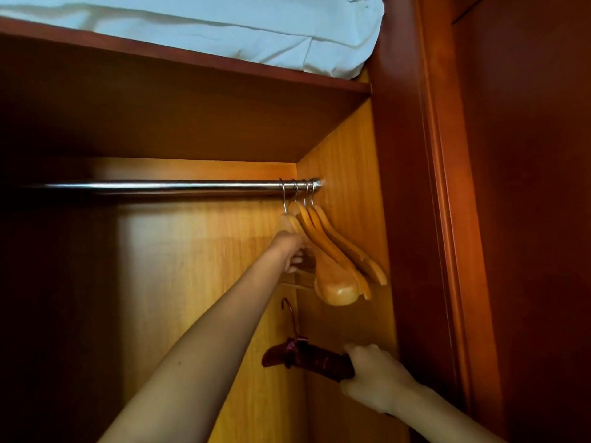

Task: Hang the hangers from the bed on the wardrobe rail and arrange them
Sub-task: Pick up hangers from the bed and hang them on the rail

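Hangers of light wood [332,251], four by the hooks, hang bunched at the right end of the rail [160,186], close to the side wall of the wardrobe [351,161]. The left hand [292,251] reaches up to the leftmost one, with the fingers curled around its lower part; the grip looks closed on it, although the wrist hides most of it. Lower, near the same wall, the right hand [372,375] holds a dark padded hanger [307,358] by one end, the grip closed around it, the hook [289,311] pointing up and not yet on the rail. Above, white bedding [224,30] lies on the shelf [192,59].

I think the risk is at the crowded end. If the left hand pushes the bunch too hard, one hook may slip off the rail. The dark hanger, held only at one end, could tilt, so its hook misses the rail or catches the wooden ones.
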The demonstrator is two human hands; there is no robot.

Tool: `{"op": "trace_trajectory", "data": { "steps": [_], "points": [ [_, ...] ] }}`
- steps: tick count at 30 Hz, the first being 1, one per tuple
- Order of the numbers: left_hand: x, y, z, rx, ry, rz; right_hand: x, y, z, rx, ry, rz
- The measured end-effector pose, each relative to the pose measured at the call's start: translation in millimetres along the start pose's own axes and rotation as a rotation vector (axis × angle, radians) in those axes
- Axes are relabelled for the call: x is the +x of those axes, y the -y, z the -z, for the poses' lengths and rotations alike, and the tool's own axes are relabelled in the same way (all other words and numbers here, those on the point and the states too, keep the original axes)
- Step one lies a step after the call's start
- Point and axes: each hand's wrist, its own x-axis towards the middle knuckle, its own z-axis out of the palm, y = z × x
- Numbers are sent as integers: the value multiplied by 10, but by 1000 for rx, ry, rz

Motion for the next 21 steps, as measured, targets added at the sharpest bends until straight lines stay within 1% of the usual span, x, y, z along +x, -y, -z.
{"op": "trace_trajectory", "data": {
  "steps": [3,6,12,18,21],
  "points": [
    [-62,53,194,95,-62,-23,-38,125,-1,58,-1,32],
    [-168,117,404,132,-102,-12,-77,273,-9,101,-20,64],
    [-362,306,778,236,-236,44,-125,633,-36,147,-136,117],
    [-526,425,1120,234,-388,74,-80,990,87,208,-240,219],
    [-598,435,1210,194,-424,97,-1,1143,230,236,-279,243]
  ]
}}
